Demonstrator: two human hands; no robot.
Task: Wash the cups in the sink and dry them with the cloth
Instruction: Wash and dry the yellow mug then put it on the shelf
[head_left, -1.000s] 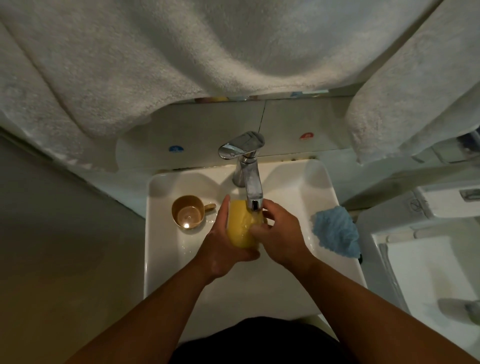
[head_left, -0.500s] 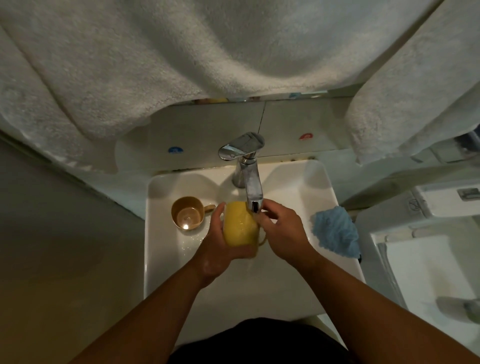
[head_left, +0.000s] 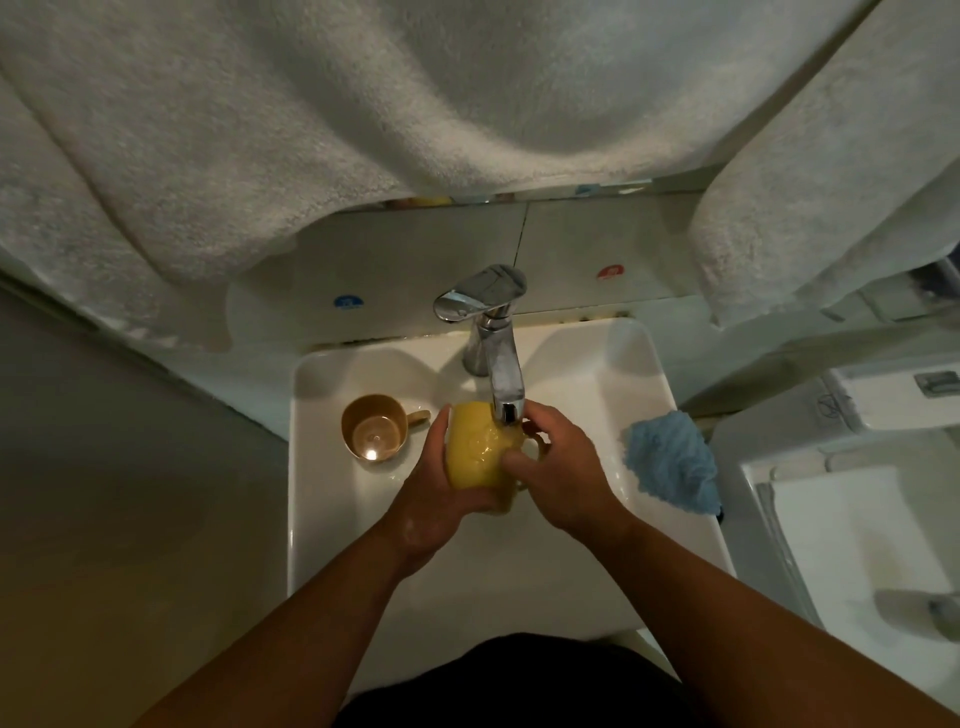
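Yellow cup (head_left: 480, 452) under tap (head_left: 504, 384), mid-sink (head_left: 644, 364). Left hand (head_left: 441, 499) wrapped round body; right hand (head_left: 563, 467) curled at handle side. Brown cup (head_left: 374, 426) back-left, blue cloth (head_left: 670, 462) right edge. Risk: wet glaze slipping, knocking spout.
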